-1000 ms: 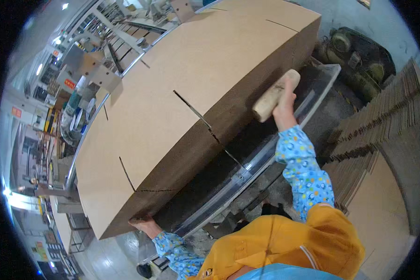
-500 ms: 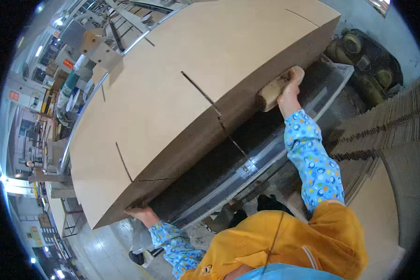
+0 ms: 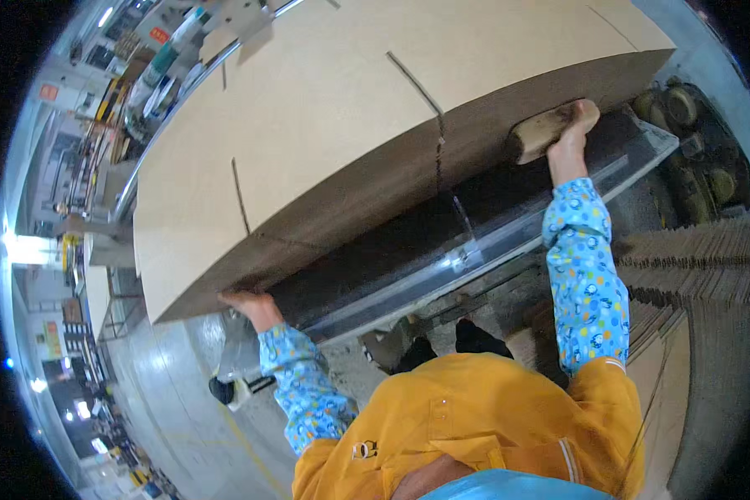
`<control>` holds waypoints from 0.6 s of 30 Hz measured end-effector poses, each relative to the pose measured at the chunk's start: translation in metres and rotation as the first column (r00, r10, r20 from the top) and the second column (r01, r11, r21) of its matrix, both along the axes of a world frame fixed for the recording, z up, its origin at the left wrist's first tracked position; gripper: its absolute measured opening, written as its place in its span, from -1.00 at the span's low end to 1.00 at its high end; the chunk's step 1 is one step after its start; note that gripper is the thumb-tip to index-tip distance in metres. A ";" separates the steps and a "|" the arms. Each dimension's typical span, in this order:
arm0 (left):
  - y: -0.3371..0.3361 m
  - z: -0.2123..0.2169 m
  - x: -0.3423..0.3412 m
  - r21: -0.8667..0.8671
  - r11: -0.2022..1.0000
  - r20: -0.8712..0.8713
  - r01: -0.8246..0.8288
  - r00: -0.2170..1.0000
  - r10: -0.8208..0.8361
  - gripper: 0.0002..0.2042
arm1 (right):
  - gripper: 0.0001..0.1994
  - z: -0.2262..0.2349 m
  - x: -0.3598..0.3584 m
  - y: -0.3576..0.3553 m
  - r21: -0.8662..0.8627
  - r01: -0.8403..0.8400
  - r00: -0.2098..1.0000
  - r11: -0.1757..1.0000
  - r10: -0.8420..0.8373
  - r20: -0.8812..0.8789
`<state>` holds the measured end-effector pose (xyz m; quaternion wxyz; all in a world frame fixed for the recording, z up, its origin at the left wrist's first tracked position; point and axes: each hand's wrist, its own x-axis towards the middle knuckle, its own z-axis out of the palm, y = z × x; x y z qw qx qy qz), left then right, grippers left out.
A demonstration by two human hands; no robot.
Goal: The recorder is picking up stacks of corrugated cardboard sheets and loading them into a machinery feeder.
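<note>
Cardboard stack (image 3: 342, 125) on factory machine bed (image 3: 475, 242)

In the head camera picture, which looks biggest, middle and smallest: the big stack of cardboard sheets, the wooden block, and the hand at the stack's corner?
1. Stack of cardboard sheets, by far the largest.
2. Wooden block, held in the right hand.
3. Left hand at the stack's lower corner. It looks close to the block in size, so this order is unsure.

Right hand (image 3: 568, 143) presses wooden block (image 3: 546, 132) against cardboard stack (image 3: 333, 142).

Clad in an orange-yellow work apron (image 3: 475, 425) over bright blue long sleeves (image 3: 587, 275) dotted with yellow, orange and white.
</note>
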<state>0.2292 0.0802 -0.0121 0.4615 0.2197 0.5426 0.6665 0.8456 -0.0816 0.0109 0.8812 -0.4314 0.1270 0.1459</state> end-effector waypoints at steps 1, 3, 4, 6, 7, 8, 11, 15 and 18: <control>-0.001 0.001 0.001 0.003 1.000 -0.078 0.020 0.997 -0.020 -0.31 | -0.32 0.009 -0.007 -0.006 -0.016 -0.053 0.998 0.998 0.053 -0.033; -0.001 0.004 0.003 -0.003 0.999 -0.090 0.052 0.995 -0.052 -0.32 | -0.33 0.023 -0.028 -0.014 -0.034 -0.124 0.992 0.992 0.124 -0.006; 0.000 0.005 0.005 -0.007 0.998 -0.022 0.061 0.998 -0.061 -0.32 | -0.34 0.029 -0.038 -0.009 -0.026 -0.081 0.997 0.996 0.081 -0.007; 0.000 0.007 0.009 -0.003 0.998 0.079 0.056 0.995 -0.056 -0.30 | -0.25 0.036 -0.052 0.014 -0.415 0.101 0.995 0.904 -0.086 0.055; 0.002 0.007 0.012 0.011 0.999 0.101 0.053 0.993 -0.054 -0.30 | -0.23 0.035 -0.057 0.014 -0.375 0.164 0.986 0.912 -0.158 0.047; 0.001 0.008 0.013 0.018 0.995 0.045 0.094 0.994 -0.095 -0.29 | -0.20 0.036 -0.056 0.021 -0.318 0.174 0.985 0.932 -0.163 0.061; -0.002 0.007 0.014 0.028 0.996 0.114 0.082 0.990 -0.085 -0.30 | -0.22 0.028 -0.047 0.020 -0.267 0.124 0.992 0.956 -0.112 0.062; -0.005 0.006 0.008 -0.021 0.998 -0.020 0.051 0.998 -0.051 -0.38 | -0.34 0.025 -0.042 0.001 0.084 -0.093 0.982 0.992 0.078 0.170; -0.012 0.015 0.011 0.000 1.000 -0.142 0.020 0.990 -0.020 -0.49 | -0.36 0.045 -0.061 -0.010 0.126 -0.102 0.962 0.987 0.066 0.266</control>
